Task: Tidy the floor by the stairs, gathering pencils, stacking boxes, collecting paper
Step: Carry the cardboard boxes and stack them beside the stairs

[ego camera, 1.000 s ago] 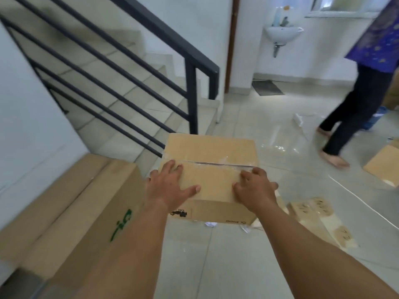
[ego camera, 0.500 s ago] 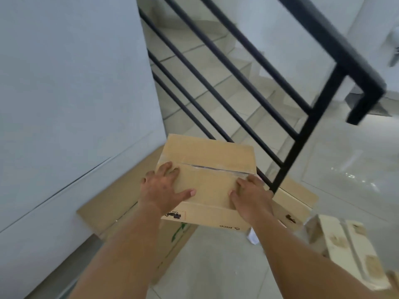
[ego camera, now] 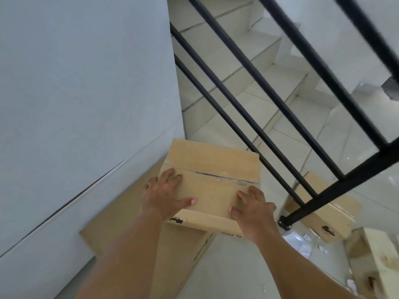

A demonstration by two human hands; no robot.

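Observation:
A closed brown cardboard box (ego camera: 216, 160) with a taped seam across its top is in front of me. My left hand (ego camera: 166, 195) lies on its near left corner, fingers spread flat on the lid. At the near right corner my right hand (ego camera: 252, 206) lies on the top too, thumb along the front edge. The box sits over the far end of a larger long cardboard box (ego camera: 133, 216) lying along the wall. Whether it rests on that box or hangs just above it is unclear. White paper scraps (ego camera: 302, 242) lie on the floor to the right.
A grey wall (ego camera: 75, 83) rises close on the left. The black stair railing (ego camera: 280, 100) slants down to its post on the right, tiled stairs (ego camera: 237, 50) behind it. Another brown box (ego camera: 323, 216) sits under the railing. A pale box (ego camera: 375, 255) stands at bottom right.
I have carried the small box left from the open floor toward the wall. It now hangs over the long box. Both hands stay on its top.

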